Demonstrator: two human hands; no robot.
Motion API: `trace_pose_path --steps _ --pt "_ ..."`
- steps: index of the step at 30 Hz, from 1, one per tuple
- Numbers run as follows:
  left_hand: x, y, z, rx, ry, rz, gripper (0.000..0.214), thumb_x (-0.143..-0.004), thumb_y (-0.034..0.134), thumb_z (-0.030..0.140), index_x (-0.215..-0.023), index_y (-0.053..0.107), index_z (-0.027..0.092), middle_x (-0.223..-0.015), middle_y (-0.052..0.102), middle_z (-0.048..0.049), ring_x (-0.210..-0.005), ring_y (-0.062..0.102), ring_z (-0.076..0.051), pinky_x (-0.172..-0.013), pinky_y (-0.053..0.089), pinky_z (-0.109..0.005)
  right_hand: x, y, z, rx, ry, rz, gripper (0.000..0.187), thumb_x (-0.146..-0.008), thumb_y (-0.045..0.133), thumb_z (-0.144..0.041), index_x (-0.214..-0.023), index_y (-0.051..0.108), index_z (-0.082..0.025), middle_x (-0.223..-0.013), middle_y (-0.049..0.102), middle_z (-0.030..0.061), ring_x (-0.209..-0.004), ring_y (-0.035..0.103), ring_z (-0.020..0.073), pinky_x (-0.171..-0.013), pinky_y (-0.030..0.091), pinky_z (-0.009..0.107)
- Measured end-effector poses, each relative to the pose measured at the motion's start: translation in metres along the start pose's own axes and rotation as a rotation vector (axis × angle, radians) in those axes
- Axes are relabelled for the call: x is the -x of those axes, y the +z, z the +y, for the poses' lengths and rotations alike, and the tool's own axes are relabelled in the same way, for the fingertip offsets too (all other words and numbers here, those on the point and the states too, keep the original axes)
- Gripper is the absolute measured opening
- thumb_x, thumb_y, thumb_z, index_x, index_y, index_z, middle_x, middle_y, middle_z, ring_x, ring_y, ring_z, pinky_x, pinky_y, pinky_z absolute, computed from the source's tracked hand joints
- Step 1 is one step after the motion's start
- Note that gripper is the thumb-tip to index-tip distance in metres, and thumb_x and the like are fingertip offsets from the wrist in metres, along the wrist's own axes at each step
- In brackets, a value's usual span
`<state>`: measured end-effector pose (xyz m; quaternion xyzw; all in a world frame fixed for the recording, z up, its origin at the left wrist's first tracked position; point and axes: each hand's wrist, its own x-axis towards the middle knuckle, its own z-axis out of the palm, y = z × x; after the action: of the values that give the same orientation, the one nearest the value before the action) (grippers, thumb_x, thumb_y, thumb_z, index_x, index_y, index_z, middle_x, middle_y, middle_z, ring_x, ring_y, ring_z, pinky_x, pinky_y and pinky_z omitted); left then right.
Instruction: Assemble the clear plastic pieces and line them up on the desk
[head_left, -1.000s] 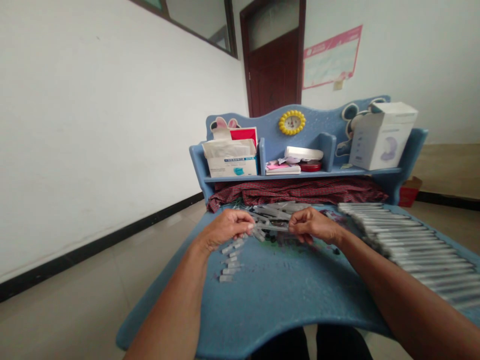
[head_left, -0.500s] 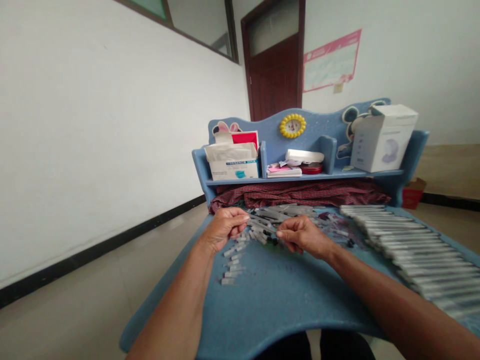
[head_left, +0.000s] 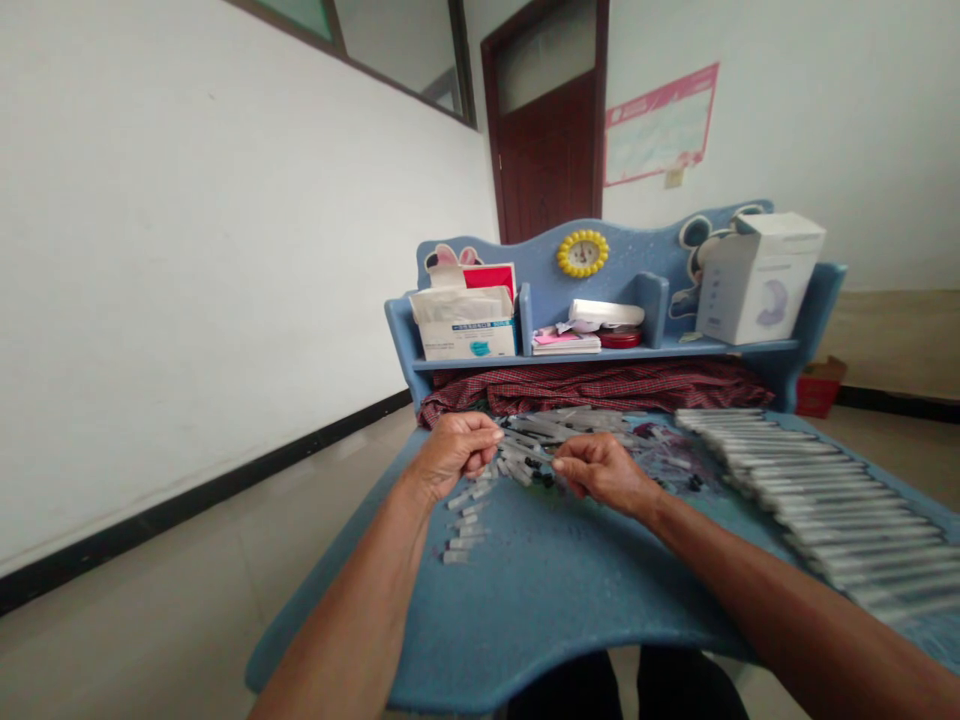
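Over the blue desk (head_left: 555, 580), my left hand (head_left: 457, 452) is closed, its thumb and fingers pinching one end of a slim translucent pen barrel (head_left: 528, 450). The other end sits in the pinch of my right hand (head_left: 609, 474). The barrel slants slightly down to the right between them; its tips are hidden by my fingers. Behind and beneath lies a heap of clear pen parts (head_left: 570, 420). Small black pieces (head_left: 546, 481) are near my right fingertips. Short clear pen caps (head_left: 466, 531) trail toward me below my left hand.
Many assembled pens (head_left: 832, 500) lie side by side along the desk's right side. Bunched checked cloth (head_left: 600, 383) runs under the raised shelf (head_left: 480, 364). On that shelf stand a mask box (head_left: 465, 325) and a white carton (head_left: 761, 285). A wall borders the left.
The view has shifted slightly. Both hands keep their pinch on the pen barrel, in nearly the same place.
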<state>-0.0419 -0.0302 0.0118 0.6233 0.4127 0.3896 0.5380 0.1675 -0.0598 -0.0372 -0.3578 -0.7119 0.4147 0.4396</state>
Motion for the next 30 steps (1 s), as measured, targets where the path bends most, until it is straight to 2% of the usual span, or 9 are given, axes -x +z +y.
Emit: trace_pose_path --steps 9,13,15,18,22,27,30 --pt "-0.008 0.000 0.005 -0.139 0.043 0.026 0.021 -0.067 0.062 0.033 -0.064 0.053 0.014 -0.047 0.048 0.0049 -0.035 0.033 -0.003 -0.036 0.024 -0.015 -0.012 -0.009 0.005 0.042 0.024 -0.017 0.019 -0.076 0.052 -0.027 -0.061 0.051 -0.016 -0.043 0.047 -0.0052 -0.034 0.038 0.0058 -0.036 0.029 0.017" --pt "-0.013 0.003 0.005 -0.218 0.040 0.024 0.024 -0.071 0.057 0.036 -0.060 0.051 0.016 -0.048 0.047 0.0056 -0.038 0.032 -0.004 -0.038 0.023 -0.016 -0.017 -0.010 0.009 0.125 -0.008 -0.040 0.014 -0.078 0.052 -0.031 -0.075 0.055 -0.018 -0.049 0.048 -0.0063 -0.040 0.044 0.0065 -0.042 0.033 0.017" --pt "-0.013 0.005 0.003 -0.252 0.030 0.003 0.025 -0.071 0.056 0.038 -0.059 0.052 0.016 -0.048 0.048 0.0051 -0.037 0.032 -0.004 -0.038 0.021 -0.017 -0.018 -0.007 0.006 0.259 -0.056 0.005 0.013 -0.079 0.052 -0.033 -0.083 0.056 -0.021 -0.054 0.050 -0.0066 -0.047 0.046 0.0070 -0.046 0.034 0.017" --pt "-0.014 0.009 0.001 -0.271 0.015 -0.042 0.026 -0.071 0.056 0.040 -0.060 0.054 0.017 -0.048 0.050 0.0045 -0.038 0.033 -0.005 -0.039 0.022 -0.017 -0.017 -0.004 -0.002 0.524 -0.126 0.058 0.012 -0.079 0.052 -0.033 -0.083 0.059 -0.024 -0.059 0.052 -0.0056 -0.056 0.048 0.0090 -0.051 0.034 0.018" --pt "-0.014 0.011 0.002 -0.278 0.009 -0.059 0.031 -0.071 0.055 0.045 -0.058 0.054 0.017 -0.048 0.050 0.0041 -0.036 0.032 -0.005 -0.039 0.022 -0.018 -0.019 -0.009 -0.017 0.796 -0.175 0.014 0.011 -0.079 0.052 -0.030 -0.082 0.062 -0.025 -0.068 0.058 -0.0039 -0.065 0.053 0.0132 -0.055 0.035 0.022" --pt "-0.014 0.008 0.006 -0.284 0.026 -0.015 0.034 -0.073 0.050 0.049 -0.063 0.055 0.018 -0.050 0.051 0.0043 -0.035 0.032 -0.005 -0.038 0.021 -0.018 -0.015 -0.034 -0.043 1.062 -0.180 -0.061 0.010 -0.076 0.056 -0.029 -0.075 0.064 -0.025 -0.071 0.061 -0.0032 -0.068 0.055 0.0162 -0.053 0.033 0.024" --pt "-0.014 0.008 0.008 -0.348 0.030 0.018 0.033 -0.072 0.049 0.049 -0.063 0.056 0.018 -0.050 0.052 0.0041 -0.037 0.034 -0.006 -0.039 0.024 -0.018 0.004 -0.060 -0.061 1.186 -0.160 -0.096 0.008 -0.074 0.057 -0.023 -0.073 0.065 -0.022 -0.072 0.062 -0.0017 -0.068 0.053 0.0148 -0.055 0.032 0.024"
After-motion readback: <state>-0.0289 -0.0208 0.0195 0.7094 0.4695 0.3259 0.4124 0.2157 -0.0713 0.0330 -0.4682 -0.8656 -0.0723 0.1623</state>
